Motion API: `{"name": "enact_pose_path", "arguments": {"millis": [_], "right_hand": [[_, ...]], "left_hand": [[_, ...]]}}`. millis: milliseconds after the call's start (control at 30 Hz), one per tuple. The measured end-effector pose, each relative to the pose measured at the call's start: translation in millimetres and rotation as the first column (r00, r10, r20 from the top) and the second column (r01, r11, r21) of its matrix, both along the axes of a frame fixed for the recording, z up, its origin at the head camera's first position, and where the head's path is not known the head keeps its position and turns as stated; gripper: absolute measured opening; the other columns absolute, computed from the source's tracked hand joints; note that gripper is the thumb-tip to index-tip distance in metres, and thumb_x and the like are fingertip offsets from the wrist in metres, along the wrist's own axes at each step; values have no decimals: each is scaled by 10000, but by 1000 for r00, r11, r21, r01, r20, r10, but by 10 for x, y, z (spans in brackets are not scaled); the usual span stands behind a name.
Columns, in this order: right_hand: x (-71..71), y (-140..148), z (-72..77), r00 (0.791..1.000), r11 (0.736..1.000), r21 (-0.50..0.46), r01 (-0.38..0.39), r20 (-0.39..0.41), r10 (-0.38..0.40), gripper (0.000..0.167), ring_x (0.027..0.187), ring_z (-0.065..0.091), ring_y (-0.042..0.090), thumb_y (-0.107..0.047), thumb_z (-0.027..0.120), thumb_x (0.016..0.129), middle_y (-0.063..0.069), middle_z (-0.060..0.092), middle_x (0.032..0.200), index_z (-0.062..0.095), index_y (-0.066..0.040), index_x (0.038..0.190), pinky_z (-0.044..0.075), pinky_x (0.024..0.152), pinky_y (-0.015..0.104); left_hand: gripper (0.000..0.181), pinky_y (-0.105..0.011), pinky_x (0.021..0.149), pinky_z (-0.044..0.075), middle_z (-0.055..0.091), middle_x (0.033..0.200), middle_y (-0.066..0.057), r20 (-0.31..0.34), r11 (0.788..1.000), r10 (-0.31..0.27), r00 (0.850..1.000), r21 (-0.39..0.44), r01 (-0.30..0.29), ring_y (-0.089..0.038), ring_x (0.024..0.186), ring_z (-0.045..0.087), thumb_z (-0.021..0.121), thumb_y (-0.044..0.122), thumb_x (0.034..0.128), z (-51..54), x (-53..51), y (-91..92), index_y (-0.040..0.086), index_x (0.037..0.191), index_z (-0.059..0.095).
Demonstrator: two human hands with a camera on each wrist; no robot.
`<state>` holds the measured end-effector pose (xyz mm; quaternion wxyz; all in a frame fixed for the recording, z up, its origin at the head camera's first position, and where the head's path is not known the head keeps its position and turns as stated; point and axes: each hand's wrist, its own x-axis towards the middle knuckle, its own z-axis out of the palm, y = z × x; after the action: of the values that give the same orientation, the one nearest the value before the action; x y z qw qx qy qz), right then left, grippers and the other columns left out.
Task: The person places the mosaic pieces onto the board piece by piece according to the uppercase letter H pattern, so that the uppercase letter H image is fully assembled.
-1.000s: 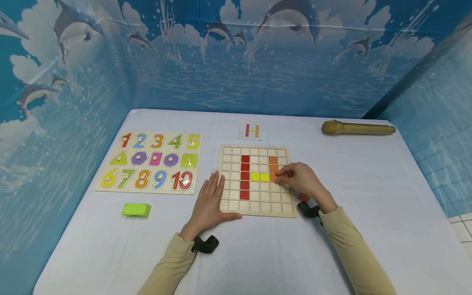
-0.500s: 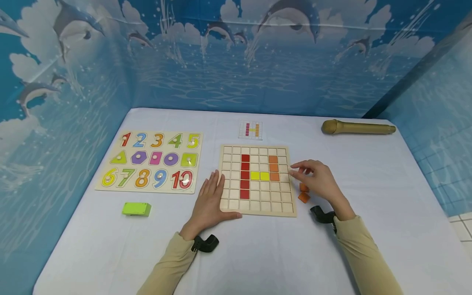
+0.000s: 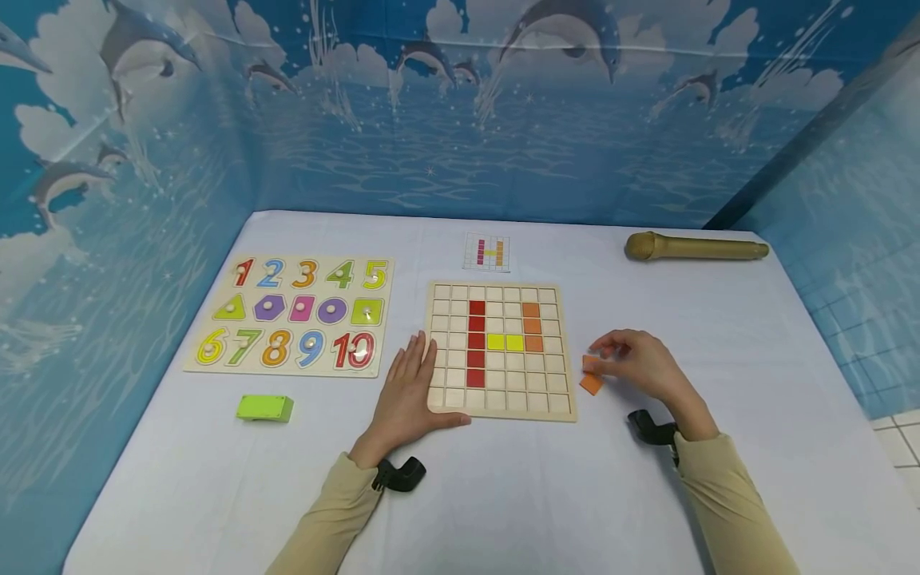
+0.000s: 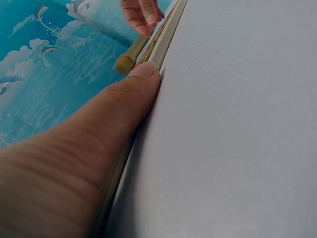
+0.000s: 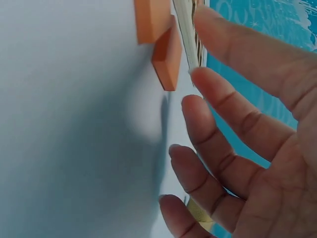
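A wooden grid board [image 3: 528,383] lies mid-table, bearing a column of several red tiles [image 3: 477,339], two yellow tiles [image 3: 505,343] and a column of three orange tiles [image 3: 532,326]. My left hand [image 3: 404,407] rests against the board's left front corner, fingers straight, thumb along its front edge. Two loose orange tiles [image 3: 592,385] lie right of the board. Over the farther one reaches my right hand [image 3: 636,366]; in the right wrist view its slightly bent fingers [image 5: 208,124] hold nothing and appear apart from the orange tiles [image 5: 168,54].
Behind the board lies a small pattern card [image 3: 487,253]. A puzzle board with numbers and shapes [image 3: 287,319] is at the left, a green block [image 3: 265,408] in front of it. A gold-coloured microphone [image 3: 695,247] lies at the back right of the white-covered table [image 3: 503,495].
My right hand has let go of the third orange tile on the board and moved right and nearer, to the loose orange tiles. The left hand stays in place.
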<state>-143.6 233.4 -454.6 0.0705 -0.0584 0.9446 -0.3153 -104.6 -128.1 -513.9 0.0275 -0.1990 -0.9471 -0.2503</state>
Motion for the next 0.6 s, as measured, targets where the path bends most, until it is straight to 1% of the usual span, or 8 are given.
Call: {"name": "enact_pose_path", "arguments": {"millis": [167, 400, 600], "right_hand": [[-1, 2, -21, 999, 1000, 18, -25, 27, 25, 313, 786, 445, 221, -265, 804, 765, 30, 548, 810, 686, -44, 952, 347, 627, 322], [-18, -16, -20, 998, 1000, 5, 13, 59, -13, 307, 763, 427, 225, -245, 794, 777, 43, 523, 802, 670, -38, 966, 320, 598, 321], [-24, -33, -42, 999, 1000, 24, 9, 41, -10, 287, 785, 439, 244, -201, 793, 775, 73, 540, 841, 643, -31, 953, 338, 612, 332]], "left_hand": [[1227, -395, 1143, 31, 82, 1557, -199, 1, 1000, 0, 1000, -1, 0, -268, 1433, 14, 751, 648, 648, -6, -1, 1, -29, 1492, 173], [1223, -394, 1143, 35, 88, 1556, -200, -10, 1000, 0, 1000, -2, 0, -269, 1432, 18, 749, 649, 649, -10, -2, -1, -30, 1492, 179], [1223, -392, 1143, 30, 81, 1558, -194, 0, 1000, 1, 1000, -3, -1, -268, 1433, 13, 747, 651, 651, -11, -6, -2, -25, 1494, 172]]}}
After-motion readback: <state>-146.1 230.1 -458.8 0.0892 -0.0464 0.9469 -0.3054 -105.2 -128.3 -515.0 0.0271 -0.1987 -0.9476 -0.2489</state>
